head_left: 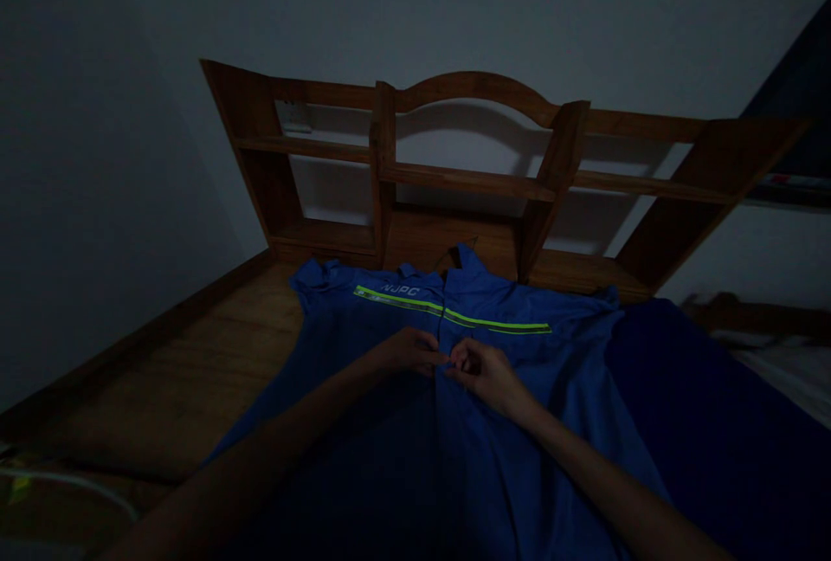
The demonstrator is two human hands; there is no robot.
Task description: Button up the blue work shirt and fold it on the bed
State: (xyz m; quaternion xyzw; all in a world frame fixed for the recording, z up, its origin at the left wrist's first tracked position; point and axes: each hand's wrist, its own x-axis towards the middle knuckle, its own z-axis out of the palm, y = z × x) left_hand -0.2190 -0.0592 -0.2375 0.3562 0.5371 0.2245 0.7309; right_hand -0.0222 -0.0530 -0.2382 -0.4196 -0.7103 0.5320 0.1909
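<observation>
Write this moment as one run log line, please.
blue shirt: spread on wooden surface, yellow-green stripes across chest | left hand, right hand: fingers close together at shirt's middle | grip: too dark to tell

The room is dim, its pale wall (415, 7) grey in the weak light and darkest toward the upper corners. Along the far side stands a brown wooden shelf unit (467, 181), its open compartments showing the wall behind, with an arched rail (477, 83) over the middle one. Shadows fall on the wall through the openings. A small white fitting (297, 119) shows behind the left compartment. Left of centre lies a bare wooden surface (214, 362); something dark (798, 102) hangs at the far right.
</observation>
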